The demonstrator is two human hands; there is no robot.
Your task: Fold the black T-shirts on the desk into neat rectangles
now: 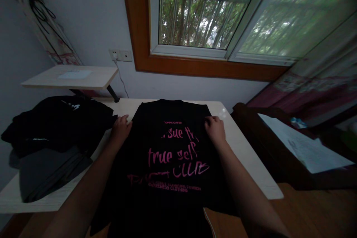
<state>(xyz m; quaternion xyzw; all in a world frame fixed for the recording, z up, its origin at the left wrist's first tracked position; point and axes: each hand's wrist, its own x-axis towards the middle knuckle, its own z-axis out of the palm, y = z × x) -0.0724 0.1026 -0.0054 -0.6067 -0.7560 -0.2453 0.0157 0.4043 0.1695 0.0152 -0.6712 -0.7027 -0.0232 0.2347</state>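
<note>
A black T-shirt with pink lettering lies spread over the pale table, its neckline toward the wall and its lower part hanging past the front edge. At the shirt's left side, my left hand is closed with bent fingers on the fabric's edge. My right hand pinches the cloth on the opposite side, below the shoulder. Parts of the lettering are broken up by folds in the cloth.
Dark clothes are heaped on the table's left, with a grey folded garment in front. A raised shelf stands behind them. Right of the table is a dark brown piece of furniture bearing a white sheet. A window is ahead.
</note>
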